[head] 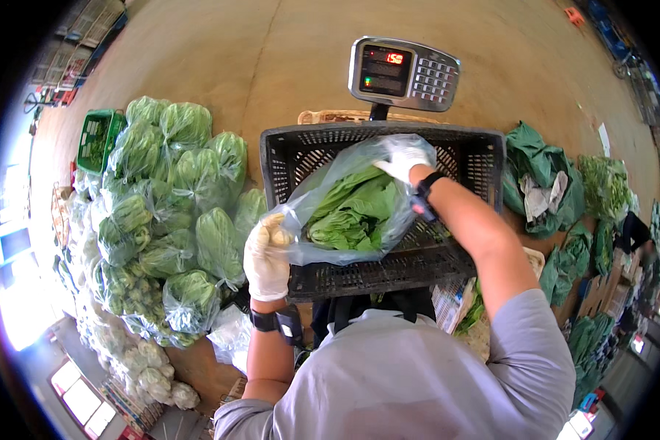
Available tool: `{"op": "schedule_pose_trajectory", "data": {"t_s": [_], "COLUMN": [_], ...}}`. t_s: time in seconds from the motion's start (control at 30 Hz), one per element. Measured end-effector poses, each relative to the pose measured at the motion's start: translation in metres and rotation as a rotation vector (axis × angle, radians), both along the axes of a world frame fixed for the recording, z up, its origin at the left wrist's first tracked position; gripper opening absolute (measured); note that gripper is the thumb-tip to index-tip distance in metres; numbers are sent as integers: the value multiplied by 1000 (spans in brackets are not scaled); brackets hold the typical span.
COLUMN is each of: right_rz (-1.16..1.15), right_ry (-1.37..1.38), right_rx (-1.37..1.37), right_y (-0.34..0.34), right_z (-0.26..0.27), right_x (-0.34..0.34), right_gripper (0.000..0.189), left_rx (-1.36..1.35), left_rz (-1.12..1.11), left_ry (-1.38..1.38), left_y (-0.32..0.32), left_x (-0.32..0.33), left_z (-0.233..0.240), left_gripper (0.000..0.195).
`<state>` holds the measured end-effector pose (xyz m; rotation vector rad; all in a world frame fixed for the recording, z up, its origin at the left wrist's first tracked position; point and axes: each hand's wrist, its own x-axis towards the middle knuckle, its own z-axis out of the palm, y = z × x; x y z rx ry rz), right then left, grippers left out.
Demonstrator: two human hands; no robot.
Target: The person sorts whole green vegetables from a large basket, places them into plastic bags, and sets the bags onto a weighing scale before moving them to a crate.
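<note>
A clear plastic bag (322,190) holding green leafy vegetables (357,212) lies open inside a black plastic crate (382,132). My left hand (268,256), in a white glove, grips the bag's edge at the crate's left side. My right hand (404,159), gloved as well, is at the bag's far right part, over the plastic; its fingers are partly spread, and whether they grip the film cannot be told. Behind the crate stands a scale's display head (404,74) with lit red digits and a keypad.
Many bagged leafy vegetables (190,170) are piled at the left, beside a green crate (96,140). Green sacks (547,176) and loose greens (605,187) lie at the right. A person's dark sleeve (632,231) shows at the far right.
</note>
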<state>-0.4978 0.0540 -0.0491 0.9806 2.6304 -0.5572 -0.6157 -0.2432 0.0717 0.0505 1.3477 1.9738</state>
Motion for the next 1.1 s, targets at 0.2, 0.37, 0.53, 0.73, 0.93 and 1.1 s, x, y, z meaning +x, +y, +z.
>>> {"op": "schedule_pose_trajectory", "data": {"t_s": [0.2,0.37,0.53,0.73,0.93,1.1], "right_rz": [810,708,185,-313,-987,-1479], "right_ry": [-553,-454,37,629,894,734], "right_rx": [164,435,591,405,-152,145], "right_y": [20,24,5,-75,-183,-259], "right_z": [95,182,232,131,57,-67], "right_x": [108,172,202,221,344,503], "right_gripper": [44,13,8,17,48,25], "left_rx": [339,419,516,-14,-713,-284], "left_rz": [-388,-461,-571,-575,-332,-556], "left_ry": [-606,-497,-393,-258,1171,1164], "left_y": [6,38,42,52,96,190], "left_x": [-52,-59,-36,-36,-53,199], "left_z": [22,94,109,80,78,102], "left_gripper": [70,83,79,62,44,40]}}
